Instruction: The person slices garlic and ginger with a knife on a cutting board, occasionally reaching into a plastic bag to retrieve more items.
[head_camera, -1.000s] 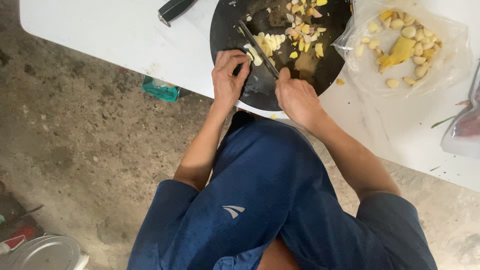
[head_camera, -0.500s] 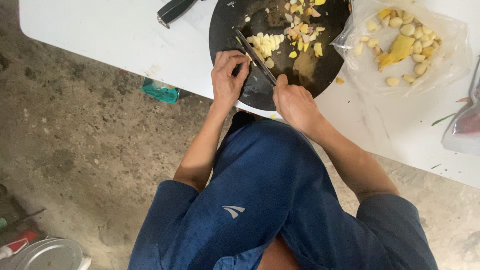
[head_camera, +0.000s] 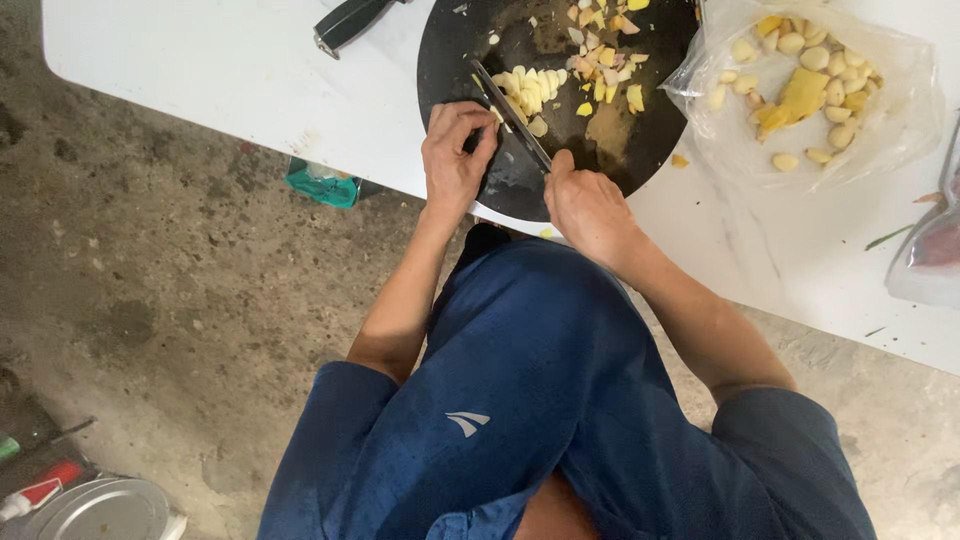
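Knife (head_camera: 512, 115) swung steeper, tip further up board (head_camera: 520, 190).

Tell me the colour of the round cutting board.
Black cutting board, seen clearly in the head view.

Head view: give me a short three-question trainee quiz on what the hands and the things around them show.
1. True or false: the right hand grips the knife over the round black cutting board.
2. What does the left hand hold against the board? A) a garlic clove B) a spoon C) a lid
3. Where do the whole peeled cloves sit?

Key
1. True.
2. A, a pale clove under the fingertips, partly hidden.
3. In the clear plastic bag on the white table, right of the board.
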